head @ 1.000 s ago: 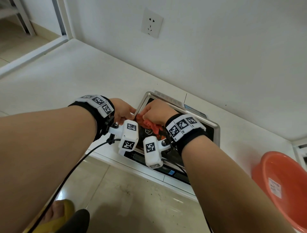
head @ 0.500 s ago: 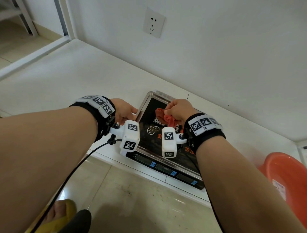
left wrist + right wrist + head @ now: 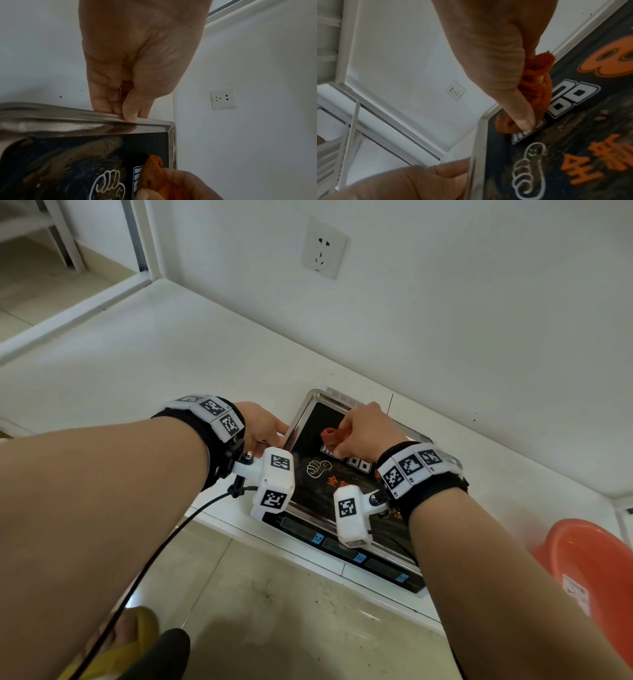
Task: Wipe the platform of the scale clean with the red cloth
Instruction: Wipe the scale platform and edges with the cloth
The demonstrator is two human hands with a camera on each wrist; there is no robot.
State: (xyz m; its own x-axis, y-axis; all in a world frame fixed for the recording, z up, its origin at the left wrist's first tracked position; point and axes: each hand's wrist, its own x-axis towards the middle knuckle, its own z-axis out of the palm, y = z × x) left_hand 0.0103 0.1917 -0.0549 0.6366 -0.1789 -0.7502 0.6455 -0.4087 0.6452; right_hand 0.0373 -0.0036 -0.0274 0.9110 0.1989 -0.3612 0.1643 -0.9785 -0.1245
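Vs. half a sec ago: right hand [image 3: 368,433] w/ the red cloth [image 3: 331,436] sits a bit farther toward the platform's far-left corner, nearer the wall; a full sec ago it was down near the middle-left, close to the left hand. Left hand [image 3: 262,426] hasn't shifted, same spot on the left rim. Head view has tilted slightly, so less of the orange basin [image 3: 596,573] shows at right.

Now: right hand's fingers are curled tight round the bunched cloth, pressing it onto the black printed mat of the scale platform [image 3: 310,484], just inside the far-left corner. Right-wrist view shows thumb [image 3: 520,116] down along the cloth [image 3: 534,93], tip touching the mat beside the white lettering. Left hand: thumb and fingertips [image 3: 130,112] pinch the steel rim [image 3: 68,119] of the platform, steadying it. Streaky wet-looking smears on the mat around the thumbs-up drawing [image 3: 529,169].

Count: 1 scale [image 3: 342,549] on the white ledge, front panel w/ 3 dark displays; 1 cloth; 1 basin; 1 wall socket [image 3: 323,246]; 2 wrist cams, one per wrist; 1 black cable [image 3: 144,570] off the left wrist. Foot in a yellow slipper [image 3: 133,642] at bottom left.
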